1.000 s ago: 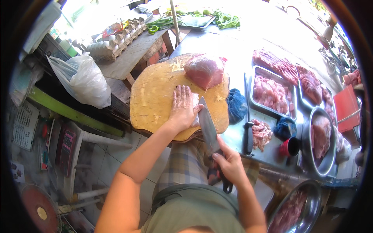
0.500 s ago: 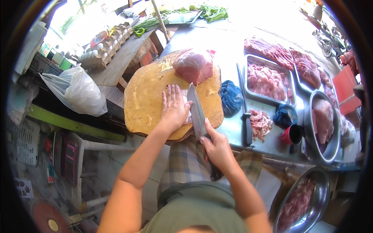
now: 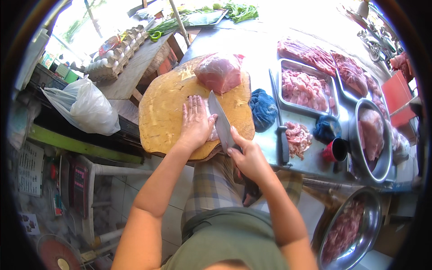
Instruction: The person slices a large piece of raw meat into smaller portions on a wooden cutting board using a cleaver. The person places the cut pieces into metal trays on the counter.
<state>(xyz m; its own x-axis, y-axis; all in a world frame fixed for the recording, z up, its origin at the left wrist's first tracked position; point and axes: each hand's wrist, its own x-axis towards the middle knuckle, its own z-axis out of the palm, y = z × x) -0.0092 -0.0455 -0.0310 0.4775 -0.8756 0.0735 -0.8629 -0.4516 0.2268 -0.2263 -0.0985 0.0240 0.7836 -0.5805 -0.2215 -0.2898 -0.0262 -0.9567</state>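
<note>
A thick yellowish wooden chopping board (image 3: 157, 105) lies in front of me. My left hand (image 3: 196, 121) rests flat on it, fingers stretched out, pressing a thin pale slice of meat (image 3: 213, 133) that shows partly beside the palm. In my right hand (image 3: 247, 155) is the handle of a broad kitchen knife (image 3: 219, 116), its blade pointing away from me along the right side of the slice. Beyond the fingertips, a large pink chunk of raw meat (image 3: 220, 72) sits at the board's far edge, untouched by either hand.
Right of the board are a blue cloth (image 3: 263, 110), a second long knife (image 3: 283, 144), a small heap of meat strips (image 3: 298, 140), a metal tray (image 3: 281, 90) of cut meat and a metal bowl (image 3: 390, 148). Egg trays (image 3: 110, 67) and a white plastic bag (image 3: 94, 108) stand left.
The whole view has shifted slightly, so things appear a little further left and up. Both hands keep their places at the slice, with the knife still beside it.
</note>
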